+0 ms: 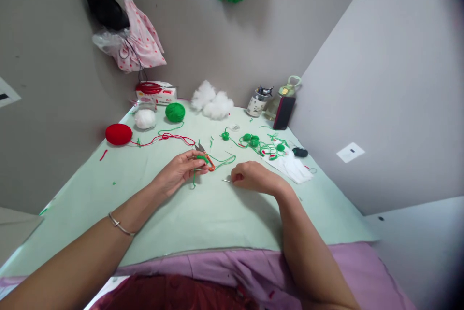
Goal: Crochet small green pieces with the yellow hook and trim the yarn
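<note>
My left hand (183,170) pinches a small green crochet piece (203,159) between thumb and fingers. A loose green yarn tail (194,182) hangs below it, and more green yarn (226,161) loops off to the right. Just behind the piece lie scissors (209,161) with orange handles, partly covered by my fingers. To the right, my right hand (252,176) is closed low over the table, its fingertips on a thin metal crochet hook (226,180) whose tip points left. The rest of the hook is hidden by the hand.
Red (119,134), white (145,119) and green yarn balls (175,112) stand at the back left. White stuffing (213,101) lies by the wall. Several small green pieces (252,140) with trailing yarn lie right, near a phone (284,113), a pen cup (257,103) and a bottle (288,89).
</note>
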Available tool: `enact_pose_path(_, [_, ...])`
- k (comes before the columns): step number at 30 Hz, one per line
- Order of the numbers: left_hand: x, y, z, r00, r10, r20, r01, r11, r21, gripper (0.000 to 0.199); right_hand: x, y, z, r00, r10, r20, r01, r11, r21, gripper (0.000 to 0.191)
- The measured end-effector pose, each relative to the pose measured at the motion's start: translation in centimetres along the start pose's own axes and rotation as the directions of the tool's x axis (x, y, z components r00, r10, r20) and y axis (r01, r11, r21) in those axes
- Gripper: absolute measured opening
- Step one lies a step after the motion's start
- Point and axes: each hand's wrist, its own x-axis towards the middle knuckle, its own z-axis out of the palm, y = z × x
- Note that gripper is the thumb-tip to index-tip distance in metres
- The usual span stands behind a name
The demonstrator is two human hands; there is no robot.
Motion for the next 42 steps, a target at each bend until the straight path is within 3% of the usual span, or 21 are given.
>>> enact_pose_path(7, [0.1, -0.2, -0.3, 0.999, 0.017, -0.037, -0.017, 1.0, 0.021, 0.024, 0.1, -1.4, 0.0, 0.996, -0.053, -0.065, 0.056, 0.998, 0.03, 0.017])
enact_pose_path(13, [0.0, -0.4, -0.1, 0.999, 0.035, -0.039, -0.033, 0.998, 0.048, 0.03, 0.2, -3.2, -0.1, 0.997, -0.066, 0.034, 0.046, 0.905, 0.423, 0.015])
enact_pose_path(16, [-0.1, -0.4, -0.1, 0.996, 0.061, -0.06, -0.058, 0.997, 0.055, 0.032, 0.4, -2.2, -0.1, 0.99, -0.12, 0.073, 0.092, 0.948, 0.304, 0.014])
enact_pose_path(21, [-0.1, -0.3, -0.1, 0.995, 0.064, -0.083, -0.058, 0.996, 0.067, 0.032, 1.4, -0.5, 0.4, 0.982, 0.016, -0.189, 0.007, 0.993, 0.119, 0.022])
enact_pose_path(23, [0.0, -0.3, 0.0, 0.994, 0.061, -0.093, -0.054, 0.996, 0.07, 0.034, 2.1, -0.8, 1.3, 0.973, 0.0, -0.23, 0.02, 0.996, 0.084, 0.02])
enact_pose_path(27, [0.1, -0.2, 0.1, 0.988, 0.087, -0.127, -0.08, 0.995, 0.062, 0.038, 3.4, -2.7, 3.7, 0.973, -0.146, -0.181, 0.151, 0.988, 0.016, 0.022])
enact_pose_path(30, [0.2, 0.0, 0.0, 0.98, 0.122, -0.159, -0.116, 0.992, 0.047, 0.038, 3.8, -3.3, 4.5, 0.971, -0.196, -0.14, 0.195, 0.981, -0.022, 0.013])
enact_pose_path(32, [0.2, 0.1, -0.2, 0.973, 0.143, -0.179, -0.138, 0.99, 0.04, 0.038, 3.6, -3.1, 4.4, 0.972, -0.19, -0.138, 0.188, 0.982, -0.03, 0.011])
enact_pose_path(37, [0.2, 0.0, -0.5, 0.971, 0.161, -0.176, -0.157, 0.987, 0.034, 0.036, 3.1, -2.3, 3.9, 0.978, -0.146, -0.152, 0.137, 0.988, -0.063, 0.026])
enact_pose_path(42, [0.2, -0.2, -0.5, 0.972, 0.159, -0.171, -0.153, 0.987, 0.05, 0.037, 2.5, -2.7, 3.5, 0.979, -0.14, -0.146, 0.132, 0.989, -0.061, 0.019])
